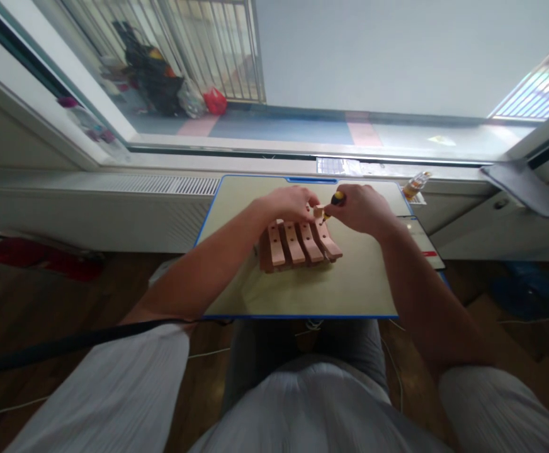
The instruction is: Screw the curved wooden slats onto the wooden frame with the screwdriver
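Your right hand (pixel 362 207) was clenched on the screwdriver (pixel 337 199); your left hand (pixel 288 202) gripped the wooden slat piece (pixel 299 244) on the table (pixel 350 289). You did best keeping that left grip firm and the tool square to the small block (pixel 319 211).

slats (pixel 298 244): pale wood | screwdriver handle (pixel 337 199): yellow-black | tray (pixel 350 289): beige, blue rim

Home room, likely a flat. Small blue-edged desk (pixel 237 207) pushed against a radiator sill (pixel 161 184) at 12 o'clock; large window (pixel 303 63) above, onto a barred balcony with bags (pixel 161 82) at 11. Wooden floor (pixel 29 302) at 9.
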Demonstrator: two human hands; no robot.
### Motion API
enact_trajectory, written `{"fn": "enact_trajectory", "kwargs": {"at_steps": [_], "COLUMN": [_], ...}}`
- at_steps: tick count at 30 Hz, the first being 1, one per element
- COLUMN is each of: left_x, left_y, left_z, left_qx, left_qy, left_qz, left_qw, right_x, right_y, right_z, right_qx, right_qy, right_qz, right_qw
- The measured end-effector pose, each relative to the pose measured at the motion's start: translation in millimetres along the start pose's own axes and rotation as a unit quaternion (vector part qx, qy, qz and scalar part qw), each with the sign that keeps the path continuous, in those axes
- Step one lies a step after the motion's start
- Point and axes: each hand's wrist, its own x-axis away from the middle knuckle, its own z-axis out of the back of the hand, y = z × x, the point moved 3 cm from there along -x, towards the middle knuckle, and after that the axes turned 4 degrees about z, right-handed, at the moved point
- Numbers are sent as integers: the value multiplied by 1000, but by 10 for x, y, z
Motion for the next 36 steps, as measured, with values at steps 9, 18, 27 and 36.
{"fn": "enact_trajectory", "kwargs": {"at_steps": [9,18,27,36], "left_x": [1120,1452,1247,1350], "left_y": [-728,-943,-934,-776], "left_z": [-51,-588,-573,-430], "left_qx": [79,27,-31,-102], "left_qy": [264,47,-67,-70], "left_qz": [117,269,303,294], "left_qw": [954,962,950,948], "right_x": [201,-1,-43,8], "right_y": [463,446,546,599], "right_z": [-184,-645,-538,-741], "right_qx": [-401,-625,-624,-655], "right_qy": [153,118,132,148], "right_qz": [-55,-128,-133,-141], "right_qw": [902,761,758,728]}}
